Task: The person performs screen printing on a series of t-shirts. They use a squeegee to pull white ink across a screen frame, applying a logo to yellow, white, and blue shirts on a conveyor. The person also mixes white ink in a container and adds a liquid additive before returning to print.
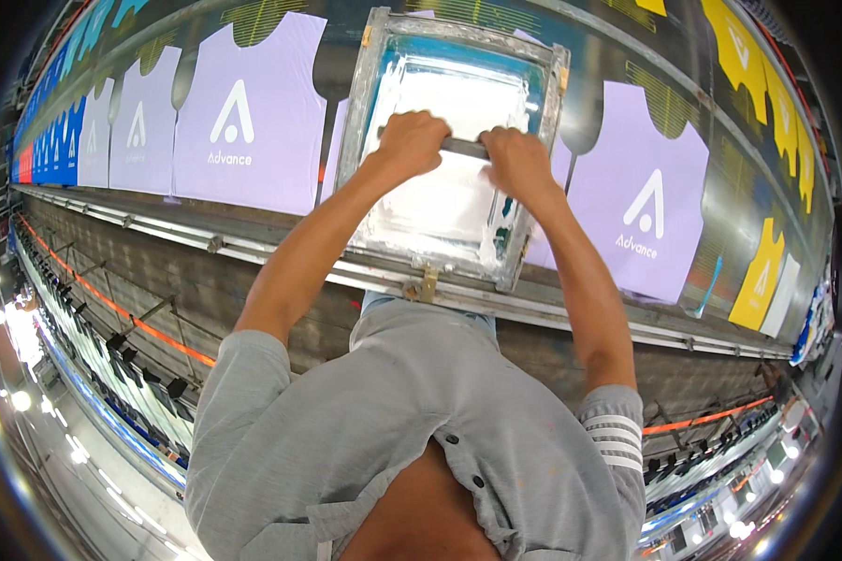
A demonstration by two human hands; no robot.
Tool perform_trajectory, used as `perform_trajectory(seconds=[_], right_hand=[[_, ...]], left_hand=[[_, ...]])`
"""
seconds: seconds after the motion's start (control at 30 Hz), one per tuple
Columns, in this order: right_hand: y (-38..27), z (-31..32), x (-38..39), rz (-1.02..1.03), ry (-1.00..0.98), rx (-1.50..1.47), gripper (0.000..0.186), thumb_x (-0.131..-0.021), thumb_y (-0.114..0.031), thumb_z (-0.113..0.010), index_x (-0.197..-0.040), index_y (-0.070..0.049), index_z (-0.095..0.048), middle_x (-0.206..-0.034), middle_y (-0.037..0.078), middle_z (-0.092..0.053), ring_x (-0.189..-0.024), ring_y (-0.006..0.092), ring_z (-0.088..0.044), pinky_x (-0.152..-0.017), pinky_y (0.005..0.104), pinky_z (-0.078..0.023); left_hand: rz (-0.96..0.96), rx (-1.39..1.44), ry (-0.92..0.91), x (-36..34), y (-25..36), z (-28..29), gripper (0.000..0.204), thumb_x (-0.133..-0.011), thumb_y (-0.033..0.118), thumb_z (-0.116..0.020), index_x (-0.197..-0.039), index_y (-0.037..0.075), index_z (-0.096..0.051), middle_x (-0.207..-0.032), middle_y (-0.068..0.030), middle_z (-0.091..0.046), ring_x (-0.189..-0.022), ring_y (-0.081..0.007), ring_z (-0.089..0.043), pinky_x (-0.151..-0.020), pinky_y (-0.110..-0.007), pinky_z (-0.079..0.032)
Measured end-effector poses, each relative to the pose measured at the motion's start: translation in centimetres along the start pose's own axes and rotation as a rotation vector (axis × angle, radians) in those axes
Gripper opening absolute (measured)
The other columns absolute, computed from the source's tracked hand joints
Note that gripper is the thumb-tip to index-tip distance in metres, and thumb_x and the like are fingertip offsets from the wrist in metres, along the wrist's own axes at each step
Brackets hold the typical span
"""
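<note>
A rectangular screen-printing frame (554,93) with a pale metal border lies over the table, its mesh smeared with white ink (435,210) and showing teal along the edges. Across it, my left hand (408,144) and my right hand (516,161) are closed on a dark squeegee bar (465,146), one toward each end, in the upper middle of the screen. The squeegee's blade is hard to make out. Lavender fabric panels (253,168) with white printed logos lie flat on either side of the frame, and part of one shows just behind its edge.
The long metal table (728,210) runs sideways, with a rail (213,243) along its near edge. Yellow cut panels (761,285) lie at the right, blue ones (51,140) at the far left. Below, an orange strip (131,323) and lit aisles run past on both sides of my body.
</note>
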State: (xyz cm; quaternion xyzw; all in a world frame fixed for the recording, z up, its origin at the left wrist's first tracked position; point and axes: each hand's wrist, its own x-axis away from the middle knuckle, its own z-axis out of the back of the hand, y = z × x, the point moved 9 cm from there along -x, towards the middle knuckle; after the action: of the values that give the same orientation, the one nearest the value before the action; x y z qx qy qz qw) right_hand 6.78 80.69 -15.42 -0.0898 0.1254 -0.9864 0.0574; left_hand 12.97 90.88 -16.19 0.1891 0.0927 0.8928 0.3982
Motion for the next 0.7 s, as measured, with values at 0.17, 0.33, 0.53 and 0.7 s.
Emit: perform_trajectory(seconds=[0.17, 0.33, 0.53, 0.7], right_hand=[[7.6, 2.3, -8.8, -0.174, 0.064, -0.014, 0.023, -0.076, -0.012, -0.054, -0.089, -0.011, -0.072, -0.085, 0.018, -0.07, -0.081, 0.0375, -0.068, -0.07, 0.0481, -0.055], [9.8, 2.5, -11.9, -0.153, 0.079, -0.052, 0.021, -0.073, -0.013, -0.058, -0.089, -0.007, -0.07, -0.086, 0.018, -0.069, -0.084, 0.0378, -0.067, -0.072, 0.0459, -0.055], [4.1, 0.6, -5.7, -0.107, 0.167, -0.037, 0.013, -0.073, -0.008, -0.059, -0.081, -0.006, -0.069, -0.082, 0.013, -0.068, -0.079, 0.0328, -0.067, -0.083, 0.0456, -0.053], [-3.1, -1.8, 2.7, -0.004, 0.247, -0.079, 0.01, -0.074, -0.004, -0.058, -0.075, -0.006, -0.067, -0.077, 0.011, -0.063, -0.075, 0.0291, -0.065, -0.09, 0.0464, -0.049]], left_hand=[[-0.004, -0.095, 0.079, -9.6, -4.2, 4.6, 0.025, -0.071, 0.009, -0.06, -0.091, 0.011, -0.075, -0.085, -0.0179, -0.07, -0.081, -0.035, -0.068, -0.072, -0.045, -0.054], [-0.022, -0.116, 0.07, -13.8, -7.2, 4.4, 0.029, -0.069, 0.007, -0.059, -0.092, 0.011, -0.076, -0.083, -0.0177, -0.07, -0.078, -0.0348, -0.068, -0.07, -0.045, -0.054], [0.012, -0.096, 0.011, -6.0, -5.3, 1.3, 0.028, -0.069, 0.007, -0.06, -0.092, 0.012, -0.075, -0.082, -0.0161, -0.07, -0.076, -0.0341, -0.068, -0.067, -0.044, -0.053], [0.077, -0.003, -0.025, 4.7, -3.5, -3.3, 0.032, -0.07, 0.006, -0.06, -0.097, 0.015, -0.076, -0.081, -0.0116, -0.071, -0.077, -0.0315, -0.069, -0.067, -0.043, -0.053]])
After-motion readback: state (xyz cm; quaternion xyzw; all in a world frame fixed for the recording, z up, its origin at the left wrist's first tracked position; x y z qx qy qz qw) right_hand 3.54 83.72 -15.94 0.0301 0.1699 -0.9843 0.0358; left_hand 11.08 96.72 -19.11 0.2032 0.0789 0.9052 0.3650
